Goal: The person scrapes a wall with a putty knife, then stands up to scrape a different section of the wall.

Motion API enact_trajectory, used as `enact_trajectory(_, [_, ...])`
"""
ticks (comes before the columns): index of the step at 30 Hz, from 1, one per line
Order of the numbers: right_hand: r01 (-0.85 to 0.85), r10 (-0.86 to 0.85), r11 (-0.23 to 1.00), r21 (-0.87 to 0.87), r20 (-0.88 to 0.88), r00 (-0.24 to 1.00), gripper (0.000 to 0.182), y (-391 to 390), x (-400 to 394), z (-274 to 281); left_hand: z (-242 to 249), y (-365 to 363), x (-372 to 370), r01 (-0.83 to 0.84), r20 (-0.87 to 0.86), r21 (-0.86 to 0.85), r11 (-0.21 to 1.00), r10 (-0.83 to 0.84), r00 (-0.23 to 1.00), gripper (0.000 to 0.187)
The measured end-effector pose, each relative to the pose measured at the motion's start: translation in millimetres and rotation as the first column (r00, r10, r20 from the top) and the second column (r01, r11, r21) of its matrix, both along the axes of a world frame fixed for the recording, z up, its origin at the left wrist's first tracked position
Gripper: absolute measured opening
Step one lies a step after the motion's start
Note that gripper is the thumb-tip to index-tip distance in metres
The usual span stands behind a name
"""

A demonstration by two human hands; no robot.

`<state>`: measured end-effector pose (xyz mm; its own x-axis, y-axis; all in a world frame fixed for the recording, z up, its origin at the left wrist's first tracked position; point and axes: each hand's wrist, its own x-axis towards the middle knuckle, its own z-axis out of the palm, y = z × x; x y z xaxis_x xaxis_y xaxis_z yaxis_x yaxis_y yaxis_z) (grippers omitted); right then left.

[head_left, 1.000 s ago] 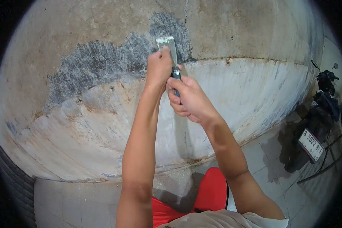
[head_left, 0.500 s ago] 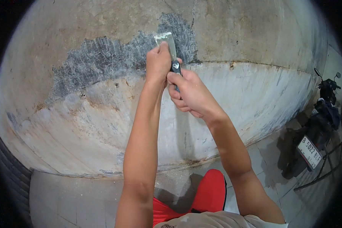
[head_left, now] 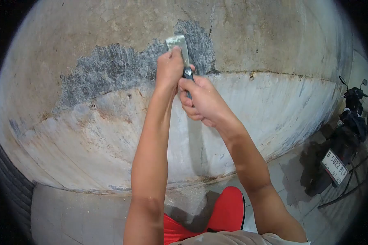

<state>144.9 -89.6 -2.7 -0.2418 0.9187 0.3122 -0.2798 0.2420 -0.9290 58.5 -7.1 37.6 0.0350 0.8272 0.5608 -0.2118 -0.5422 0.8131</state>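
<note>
From where I stand, the scraper [head_left: 183, 51] is up before the wall [head_left: 257, 36], by the dark patch [head_left: 114, 65]. Its long axis runs upward, leaning slightly left, broad blade edge uppermost and handle [head_left: 188, 73] below. The right hand [head_left: 202, 98] wraps the handle; the left hand [head_left: 169, 69] grips higher, thumb against the blade.

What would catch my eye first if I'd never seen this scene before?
Probably the dark-handled flat metal scraper at upper centre, held in the bare left hand and, lower down, the bare right hand. Behind it, mostly to its left, a rough dark grey patch marks the stained beige wall. The bright red trouser leg at bottom centre and black motorbike at far right also stand out.
</note>
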Motion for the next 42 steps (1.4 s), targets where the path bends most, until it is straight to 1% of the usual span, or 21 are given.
enact_trajectory(3, [-0.011,0.011,0.999,0.052,-0.004,1.0,0.019,-2,0,16,20,-7,-1,-0.018,0.007,-0.019,1.0,0.019,1.0,0.037])
enact_trajectory(4, [-0.01,0.011,0.999,0.051,-0.005,1.0,0.019,-3,0,12,15,-2,-2,-0.019,0.008,-0.008,1.0,0.02,1.0,0.037])
enact_trajectory(6, [0.011,-0.01,0.999,-0.036,0.04,0.999,0.019,-6,-2,0,3,-3,-1,-0.009,-0.004,-0.022,1.0,0.009,1.0,0.036])
enact_trajectory(7, [0.01,-0.009,0.999,-0.035,0.039,0.999,0.019,-5,-1,3,1,-2,-2,-0.001,-0.009,-0.031,1.0,0.0,1.0,0.035])
enact_trajectory(8, [0.004,-0.003,1.0,-0.012,0.031,1.0,0.019,-3,0,12,7,-1,-2,0.005,-0.011,-0.003,1.0,-0.005,1.0,0.035])
enact_trajectory(10, [0.0,0.0,1.0,-0.003,0.023,1.0,0.019,-6,0,17,16,-1,-1,0.009,0.011,-0.018,1.0,-0.008,1.0,0.035])
enact_trajectory(12, [0.046,-0.048,0.998,0.037,0.043,0.998,0.019,-11,-4,13,8,-4,-2,0.009,0.035,-0.049,0.999,-0.007,0.999,0.036])
enact_trajectory(14, [0.038,-0.039,0.999,0.018,0.063,0.997,0.019,-12,-2,5,-2,-8,-2,0.037,0.035,-0.075,0.996,-0.034,0.999,0.036])
enact_trajectory(15, [0.035,-0.035,0.999,0.002,0.078,0.996,0.019,-12,-2,3,-2,-6,-4,0.032,0.035,-0.073,0.997,-0.029,0.999,0.036])
enact_trajectory(17, [0.035,-0.035,0.999,0.013,0.062,0.997,0.019,-7,-2,14,8,-1,-3,0.005,-0.001,-0.019,1.0,-0.005,1.0,0.035])
enact_trajectory(18, [0.036,-0.037,0.999,0.009,0.05,0.998,0.019,-7,-2,19,14,-1,-3,0.01,0.017,-0.008,1.0,-0.01,1.0,0.035])
enact_trajectory(22, [0.047,-0.048,0.999,0.022,0.051,0.998,0.019,-13,-4,14,9,-8,-3,0.009,0.037,-0.025,1.0,-0.009,0.999,0.036])
enact_trajectory(24, [0.026,-0.025,1.0,-0.01,0.092,0.995,0.019,-11,-3,7,1,-11,-5,0.0,0.001,-0.064,0.998,0.0,1.0,0.036])
enact_trajectory(27, [0.003,-0.006,0.999,0.041,0.073,0.997,0.02,-7,-1,22,18,-7,-5,-0.016,0.01,0.0,1.0,0.016,1.0,0.036])
enact_trajectory(31, [0.024,-0.024,1.0,0.019,0.046,0.999,0.021,-9,-6,7,0,-1,-9,0.026,0.012,-0.004,1.0,-0.026,1.0,0.033])
enact_trajectory(33, [0.01,-0.009,1.0,-0.014,0.097,0.995,0.02,-10,-6,-1,-9,-7,-8,0.009,0.06,-0.058,0.998,-0.005,0.998,0.037])
enact_trajectory(35, [0.006,-0.007,1.0,0.014,0.094,0.996,0.02,-6,-5,14,5,-8,-8,0.016,0.097,-0.037,0.999,-0.013,0.995,0.037])
enact_trajectory(37, [-0.002,0.0,1.0,0.02,0.091,0.996,0.02,-5,-6,19,19,-13,-12,0.003,0.053,-0.049,0.999,0.0,0.999,0.036])
enact_trajectory(39, [-0.002,0.0,0.999,0.045,0.063,0.998,0.02,-7,-9,15,10,-10,-11,-0.007,0.066,-0.037,0.999,0.009,0.998,0.036])
enact_trajectory(42, [-0.021,0.021,1.0,-0.006,0.09,0.996,0.02,-9,-9,2,-4,-4,-12,-0.039,0.015,-0.061,0.997,0.04,0.999,0.038])
